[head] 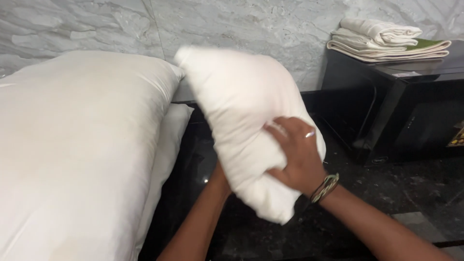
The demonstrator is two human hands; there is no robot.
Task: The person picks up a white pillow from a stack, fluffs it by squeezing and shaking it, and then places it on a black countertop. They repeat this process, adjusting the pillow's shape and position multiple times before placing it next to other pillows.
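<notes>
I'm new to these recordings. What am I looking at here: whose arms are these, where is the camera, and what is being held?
There is one picture, from a camera worn on a person's head, looking down at their own bare arms. The right hand, with a ring and wrist bands, grips the front of a small white pillow. The left hand is hidden behind that pillow; only its forearm shows. At left lie two bigger white pillows on a dark glossy surface. At right, folded linens rest on a black cabinet. A grey marble wall stands behind.

Right hand (297, 154) fingers curled gripping, left hand hidden, forearms raised
</notes>
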